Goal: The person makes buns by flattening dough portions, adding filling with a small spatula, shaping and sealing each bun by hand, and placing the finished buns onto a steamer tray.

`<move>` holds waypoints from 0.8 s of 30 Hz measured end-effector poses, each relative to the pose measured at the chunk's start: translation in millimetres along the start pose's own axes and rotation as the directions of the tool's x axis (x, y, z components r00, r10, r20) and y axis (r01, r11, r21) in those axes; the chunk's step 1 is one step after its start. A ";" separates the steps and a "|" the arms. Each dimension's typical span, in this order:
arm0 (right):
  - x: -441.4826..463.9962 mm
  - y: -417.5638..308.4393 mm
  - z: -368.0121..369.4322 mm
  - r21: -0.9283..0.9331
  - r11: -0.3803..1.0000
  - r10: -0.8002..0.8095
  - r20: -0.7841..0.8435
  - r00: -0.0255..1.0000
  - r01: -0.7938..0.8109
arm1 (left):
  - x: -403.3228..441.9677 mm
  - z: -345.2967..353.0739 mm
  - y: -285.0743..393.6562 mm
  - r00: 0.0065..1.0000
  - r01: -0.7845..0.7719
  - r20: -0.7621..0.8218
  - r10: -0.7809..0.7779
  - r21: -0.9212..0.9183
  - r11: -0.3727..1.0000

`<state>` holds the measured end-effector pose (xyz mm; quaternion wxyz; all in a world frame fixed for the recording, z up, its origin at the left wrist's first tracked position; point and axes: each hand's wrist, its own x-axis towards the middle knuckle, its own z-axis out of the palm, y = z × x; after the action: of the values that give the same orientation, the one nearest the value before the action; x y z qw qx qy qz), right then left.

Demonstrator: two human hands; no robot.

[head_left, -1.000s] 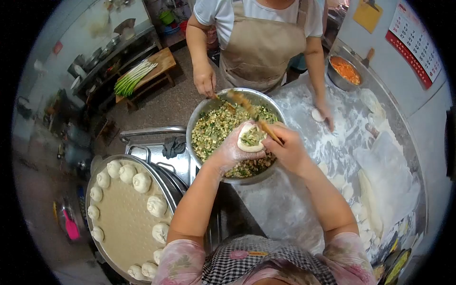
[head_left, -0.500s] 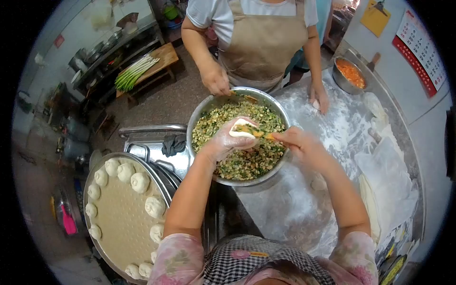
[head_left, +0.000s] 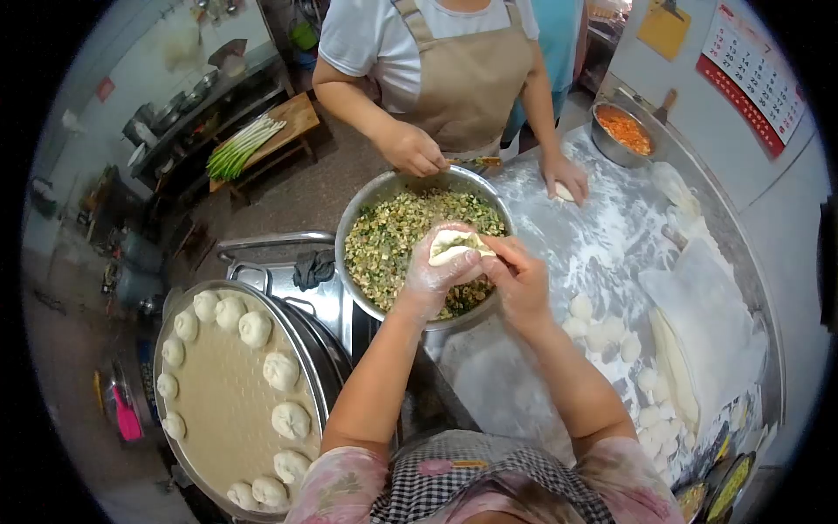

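Observation:
My left hand, dusted with flour, cups a round dough wrapper over the filling bowl. Chopped green and pale filling shows inside its raised rim. The fingers of my right hand pinch the wrapper's right edge. Under both hands sits a large metal bowl of chopped vegetable filling. No spatula shows in my right hand now.
Opposite, a co-worker's hand holds a wooden-coloured tool at the bowl's rim; the other hand touches dough on the floured table. Pleated buns line a round steamer tray. Dough pieces lie right.
My right hand has let go of the yellow spatula and now pinches the wrapper's edge. The co-worker's tool has moved up to the bowl's rim. My view has shifted, showing dough pieces at right.

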<state>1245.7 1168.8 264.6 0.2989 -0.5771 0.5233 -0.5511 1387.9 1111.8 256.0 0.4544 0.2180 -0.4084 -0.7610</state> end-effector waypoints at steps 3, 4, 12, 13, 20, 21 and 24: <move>-9.4 -29.2 -18.4 0.102 0.976 0.184 0.085 0.979 -0.193 | -20.1 7.1 1.2 0.997 -0.015 0.078 0.010 0.060 0.998; -11.7 -40.2 -25.4 0.217 0.945 0.218 0.150 0.965 -0.247 | -26.9 13.2 4.8 0.995 -0.016 0.102 0.006 0.101 0.995; -53.9 -71.9 -63.1 0.111 0.973 0.166 0.275 0.947 -0.203 | -79.7 70.2 3.4 0.971 -0.009 0.237 -0.036 0.186 0.983; -62.1 -72.8 -67.1 0.115 0.981 0.120 0.272 0.955 -0.156 | -86.5 76.1 1.7 0.962 -0.076 0.273 -0.003 0.276 0.958; -130.6 -109.5 -95.7 -0.316 0.943 -0.058 0.157 0.986 0.106 | -121.9 121.8 -23.7 0.925 -0.354 0.354 0.140 0.668 0.654; -142.2 -104.8 -95.9 -0.382 0.885 -0.236 0.128 0.963 0.267 | -127.1 125.8 -27.2 0.919 -0.380 0.361 0.156 0.710 0.594; -178.6 -111.2 -101.3 -0.548 0.696 -0.458 0.160 0.875 0.464 | -143.0 139.2 -47.6 0.904 -0.428 0.356 0.238 0.735 0.527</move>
<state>1207.8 1389.4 331.0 -0.0323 -0.7549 0.5005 -0.4226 1335.9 1307.2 290.9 0.3991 0.2330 -0.7846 -0.4134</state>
